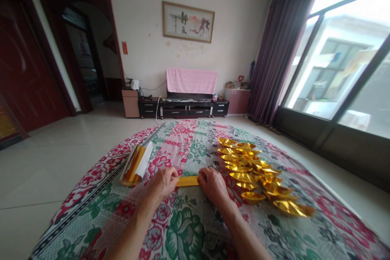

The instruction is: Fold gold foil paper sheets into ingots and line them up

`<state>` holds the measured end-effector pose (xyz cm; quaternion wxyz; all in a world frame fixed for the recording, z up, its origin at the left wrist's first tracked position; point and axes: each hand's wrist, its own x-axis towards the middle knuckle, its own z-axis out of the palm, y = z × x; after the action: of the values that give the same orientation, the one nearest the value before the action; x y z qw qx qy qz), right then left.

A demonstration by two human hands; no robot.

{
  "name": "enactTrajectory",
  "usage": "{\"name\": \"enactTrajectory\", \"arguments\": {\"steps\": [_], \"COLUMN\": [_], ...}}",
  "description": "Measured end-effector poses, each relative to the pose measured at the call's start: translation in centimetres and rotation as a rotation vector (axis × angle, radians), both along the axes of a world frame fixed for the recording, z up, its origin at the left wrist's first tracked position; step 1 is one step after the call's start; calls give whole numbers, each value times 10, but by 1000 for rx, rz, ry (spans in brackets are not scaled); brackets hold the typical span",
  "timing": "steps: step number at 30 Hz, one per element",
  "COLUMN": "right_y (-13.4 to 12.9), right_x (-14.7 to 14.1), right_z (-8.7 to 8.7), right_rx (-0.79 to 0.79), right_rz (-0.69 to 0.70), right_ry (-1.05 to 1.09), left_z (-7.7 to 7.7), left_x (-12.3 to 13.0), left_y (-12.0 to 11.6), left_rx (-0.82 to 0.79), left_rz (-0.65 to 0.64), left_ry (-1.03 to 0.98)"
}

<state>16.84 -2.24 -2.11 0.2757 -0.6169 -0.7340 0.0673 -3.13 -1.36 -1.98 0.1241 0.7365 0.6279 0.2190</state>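
A folded strip of gold paper [188, 181] lies crosswise in front of me, just over the flowered cloth. My left hand [166, 183] pinches its left end, fingers curled. At the right end my right hand [211, 185] grips the strip the same way. Several folded gold paper ingots [243, 177] stand in rows to the right of my right hand, shiny and boat-shaped. Left of my left hand rests a curled stack of gold paper sheets [135, 166] with a white side showing.
A flowered tablecloth [185, 231] covers the round table. Beyond it, a low black TV cabinet [185, 109] stands by the wall, with a pink cloth [191, 80] draped over the screen. A large window [341, 69] and a purple curtain [274, 48] are at right.
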Motion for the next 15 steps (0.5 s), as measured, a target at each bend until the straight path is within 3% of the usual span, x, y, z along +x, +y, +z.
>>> {"name": "enactTrajectory", "arguments": {"steps": [15], "right_y": [0], "right_x": [0], "right_z": [-1], "right_rx": [-1], "right_rz": [-14], "right_ry": [7], "left_z": [3], "left_x": [1], "left_y": [0], "left_rx": [-16], "left_rz": [15], "left_ry": [25]}}
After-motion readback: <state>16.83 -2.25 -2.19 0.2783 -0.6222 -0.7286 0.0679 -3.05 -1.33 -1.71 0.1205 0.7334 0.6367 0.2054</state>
